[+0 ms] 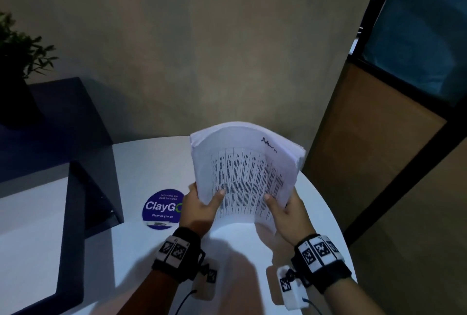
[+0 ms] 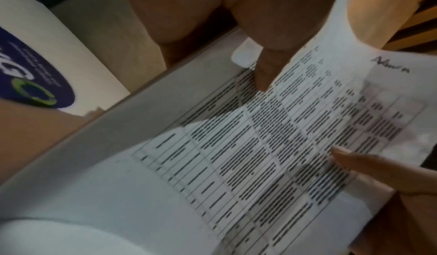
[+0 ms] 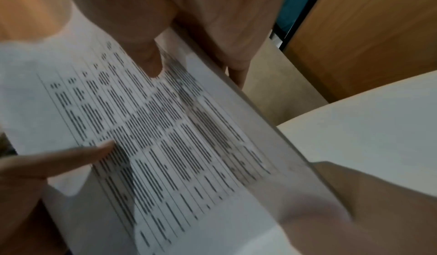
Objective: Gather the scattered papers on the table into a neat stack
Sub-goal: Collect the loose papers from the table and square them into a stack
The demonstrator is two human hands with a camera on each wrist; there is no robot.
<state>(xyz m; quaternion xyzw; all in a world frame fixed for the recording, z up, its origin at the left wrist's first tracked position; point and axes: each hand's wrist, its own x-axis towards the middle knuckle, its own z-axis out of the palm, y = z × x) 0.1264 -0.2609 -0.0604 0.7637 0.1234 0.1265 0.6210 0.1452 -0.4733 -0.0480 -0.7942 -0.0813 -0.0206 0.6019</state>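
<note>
Both hands are on it: the left grip curls round the left edge of the thick white stack of printed papers, thumb across the top page, and the right grip pinches the right edge likewise. The stack bows, tilted up over the round white table toward its far right edge, beside a round blue ClayGo sticker.
</note>
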